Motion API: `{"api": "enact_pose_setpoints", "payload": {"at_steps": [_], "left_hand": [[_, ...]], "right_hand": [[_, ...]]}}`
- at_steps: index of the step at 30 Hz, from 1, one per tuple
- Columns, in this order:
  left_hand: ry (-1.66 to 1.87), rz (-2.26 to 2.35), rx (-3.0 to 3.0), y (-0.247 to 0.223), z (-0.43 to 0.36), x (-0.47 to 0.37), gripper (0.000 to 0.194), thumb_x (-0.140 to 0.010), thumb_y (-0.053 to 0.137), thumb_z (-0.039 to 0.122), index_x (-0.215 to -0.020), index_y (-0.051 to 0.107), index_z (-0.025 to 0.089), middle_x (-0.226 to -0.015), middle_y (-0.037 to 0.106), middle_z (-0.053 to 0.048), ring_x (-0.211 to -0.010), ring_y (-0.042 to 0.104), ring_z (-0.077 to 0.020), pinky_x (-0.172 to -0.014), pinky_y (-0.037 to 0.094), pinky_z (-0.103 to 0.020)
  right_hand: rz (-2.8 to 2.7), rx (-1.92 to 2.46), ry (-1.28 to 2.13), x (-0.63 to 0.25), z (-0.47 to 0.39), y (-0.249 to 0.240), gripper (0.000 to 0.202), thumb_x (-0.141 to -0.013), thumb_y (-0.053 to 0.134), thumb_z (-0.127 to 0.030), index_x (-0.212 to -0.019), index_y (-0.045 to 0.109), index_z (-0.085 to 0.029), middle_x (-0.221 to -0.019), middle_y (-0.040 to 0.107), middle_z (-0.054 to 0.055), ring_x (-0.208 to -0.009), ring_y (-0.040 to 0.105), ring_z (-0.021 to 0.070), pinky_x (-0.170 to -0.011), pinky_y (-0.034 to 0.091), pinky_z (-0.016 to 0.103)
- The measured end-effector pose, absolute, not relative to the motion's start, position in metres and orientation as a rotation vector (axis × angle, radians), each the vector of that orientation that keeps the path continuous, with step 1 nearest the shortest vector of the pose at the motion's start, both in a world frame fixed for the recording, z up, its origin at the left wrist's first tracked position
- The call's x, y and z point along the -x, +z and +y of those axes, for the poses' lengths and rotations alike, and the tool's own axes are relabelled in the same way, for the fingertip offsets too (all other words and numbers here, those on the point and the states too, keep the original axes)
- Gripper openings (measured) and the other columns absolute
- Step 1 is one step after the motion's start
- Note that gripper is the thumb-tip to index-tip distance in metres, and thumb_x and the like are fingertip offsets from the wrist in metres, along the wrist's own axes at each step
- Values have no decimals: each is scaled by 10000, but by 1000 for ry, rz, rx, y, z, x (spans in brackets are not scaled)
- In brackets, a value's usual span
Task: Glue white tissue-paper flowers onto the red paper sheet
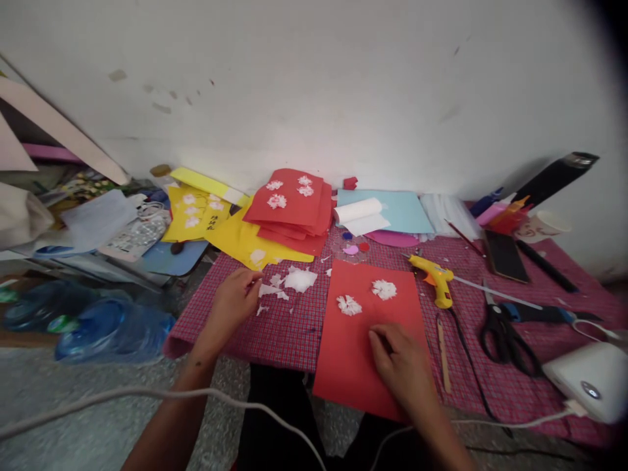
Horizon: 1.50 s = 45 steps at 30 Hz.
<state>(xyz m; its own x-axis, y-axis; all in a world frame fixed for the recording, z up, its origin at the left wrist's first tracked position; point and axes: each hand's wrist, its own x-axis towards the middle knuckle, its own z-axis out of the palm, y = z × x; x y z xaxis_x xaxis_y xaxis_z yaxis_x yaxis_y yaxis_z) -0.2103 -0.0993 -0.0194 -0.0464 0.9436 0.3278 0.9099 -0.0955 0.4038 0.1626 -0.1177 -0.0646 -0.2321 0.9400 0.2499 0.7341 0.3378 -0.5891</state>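
Left hand (234, 299) is hovering at the table's near left, fingers loosely bunched beside white paper scraps (301, 280); cannot tell whether it is pinching one. Right hand (401, 363) is resting over the red sheet (350, 353), half curled, a gap showing between thumb and forefinger, nothing visibly held. Two white paper flowers (384, 290) are lying on the sheet, ahead of that hand. The sheet's near end is overhanging the table (284, 340), so a heavy right wrist is risking a crease or a slip. Ahead and right of the right hand, the yellow glue gun (434, 270) is pointing its nozzle near the sheet's far corner; if hot, it is threatening a drip or scorch. Loose scraps are risking scatter from a careless left sleeve or breath.
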Motion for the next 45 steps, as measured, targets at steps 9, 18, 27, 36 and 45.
{"api": "enact_pose_setpoints", "payload": {"at_steps": [9, 18, 27, 36, 45], "left_hand": [[760, 1930, -2193, -27, -95, 185, 187, -945, 517, 254, -997, 686, 193, -984, 698, -74, -962, 635, -226, -887, 498, -371], [584, 1911, -2266, -34, -74, 167, 206, -881, 606, 270, -1035, 705, 177, -1006, 690, -111, -1025, 606, -275, -949, 463, -412], [594, 1932, -2256, -32, -74, 158, 168, -906, 542, 261, -922, 691, 185, -932, 678, -96, -961, 598, -261, -889, 445, -389], [673, 1955, -2174, -32, -77, 166, 258, -953, 455, 228, -835, 678, 172, -873, 694, -95, -860, 615, -237, -800, 445, -357], [1045, 1822, -1728, -27, -79, 168, 209, -889, 518, 292, -839, 684, 175, -809, 680, -36, -772, 606, -181, -709, 442, -283]], "right_hand": [[-2052, 1460, 475, -163, -118, -67, 214, -987, 492, -340, -951, 664, -218, -953, 703, 80, -860, 661, 241, -800, 493, 365], [-2056, 1440, 436, -163, -118, -68, 225, -986, 489, -338, -946, 667, -206, -940, 704, 84, -867, 661, 244, -801, 485, 360], [-2066, 1438, 416, -162, -117, -67, 243, -985, 482, -335, -930, 672, -194, -921, 702, 89, -860, 660, 242, -803, 486, 357], [-2065, 1452, 386, -162, -118, -64, 243, -981, 482, -327, -921, 677, -195, -921, 716, 89, -843, 668, 238, -785, 484, 347], [-2059, 1449, 419, -161, -118, -63, 244, -980, 481, -327, -919, 680, -200, -922, 716, 84, -861, 670, 242, -787, 487, 347]]}}
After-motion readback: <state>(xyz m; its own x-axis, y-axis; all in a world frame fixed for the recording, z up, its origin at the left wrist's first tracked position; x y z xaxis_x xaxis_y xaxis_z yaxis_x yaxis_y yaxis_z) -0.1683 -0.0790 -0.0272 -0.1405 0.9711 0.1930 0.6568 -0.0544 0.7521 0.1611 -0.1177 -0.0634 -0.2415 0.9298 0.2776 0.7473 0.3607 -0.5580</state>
